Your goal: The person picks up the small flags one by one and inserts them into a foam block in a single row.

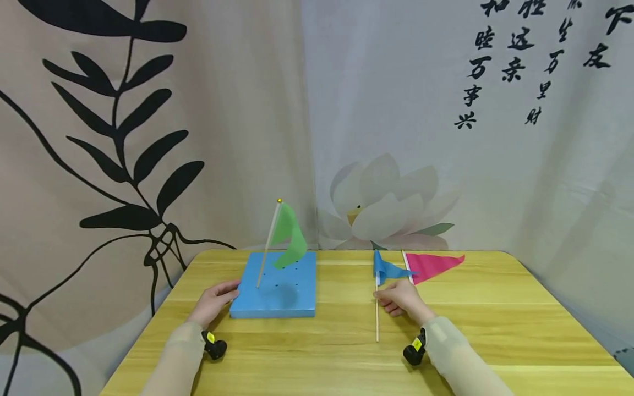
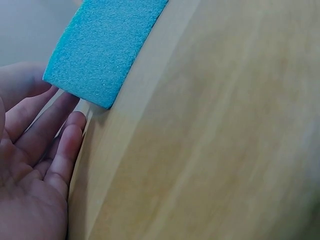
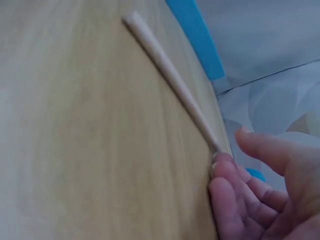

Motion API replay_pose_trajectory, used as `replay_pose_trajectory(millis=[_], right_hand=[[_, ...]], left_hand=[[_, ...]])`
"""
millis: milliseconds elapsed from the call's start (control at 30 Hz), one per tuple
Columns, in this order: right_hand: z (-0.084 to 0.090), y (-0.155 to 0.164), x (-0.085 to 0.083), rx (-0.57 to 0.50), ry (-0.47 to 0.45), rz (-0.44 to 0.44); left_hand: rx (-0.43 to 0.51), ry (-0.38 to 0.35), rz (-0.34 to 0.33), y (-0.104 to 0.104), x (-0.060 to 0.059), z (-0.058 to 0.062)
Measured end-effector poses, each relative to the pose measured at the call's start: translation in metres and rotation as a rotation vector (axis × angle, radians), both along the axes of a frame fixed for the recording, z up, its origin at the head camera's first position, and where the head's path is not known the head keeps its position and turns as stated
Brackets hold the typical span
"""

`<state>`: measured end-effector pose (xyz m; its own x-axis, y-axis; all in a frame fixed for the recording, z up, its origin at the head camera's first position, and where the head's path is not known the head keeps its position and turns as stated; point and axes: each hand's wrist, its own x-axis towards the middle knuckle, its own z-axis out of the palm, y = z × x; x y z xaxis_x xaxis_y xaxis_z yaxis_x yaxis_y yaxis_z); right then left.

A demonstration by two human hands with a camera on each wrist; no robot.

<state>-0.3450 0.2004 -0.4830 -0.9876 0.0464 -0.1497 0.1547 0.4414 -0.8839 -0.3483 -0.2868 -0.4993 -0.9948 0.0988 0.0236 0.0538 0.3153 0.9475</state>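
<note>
The blue flag [image 1: 387, 270] lies on the wooden table [image 1: 495, 335], right of centre, its thin stick [image 3: 175, 82] pointing toward the person. The right hand [image 1: 400, 300] rests on the stick, fingertips [image 3: 220, 167] touching it, fingers loosely bent, not clasped round it. Just beside it lies a pink flag [image 1: 432, 264]. The left hand [image 1: 214, 301] lies open, straight fingers [image 2: 67, 145] against the left edge of a blue foam block [image 1: 276, 286], where a green flag [image 1: 289, 235] stands. Printed curtains [image 1: 148, 137] hang behind.
</note>
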Motion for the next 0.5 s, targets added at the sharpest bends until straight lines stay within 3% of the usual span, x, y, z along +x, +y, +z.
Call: replay_pose_trajectory(millis=[167,500], right_hand=[[-0.0017,-0.0028,-0.0033,0.111,0.016,0.006],[0.0064,-0.0098,-0.0026,0.196,0.053,0.051]], left_hand=[[0.004,-0.001,-0.005,0.0014,-0.0003,0.0001],[0.004,0.009,-0.015,0.0014,0.004,0.003]])
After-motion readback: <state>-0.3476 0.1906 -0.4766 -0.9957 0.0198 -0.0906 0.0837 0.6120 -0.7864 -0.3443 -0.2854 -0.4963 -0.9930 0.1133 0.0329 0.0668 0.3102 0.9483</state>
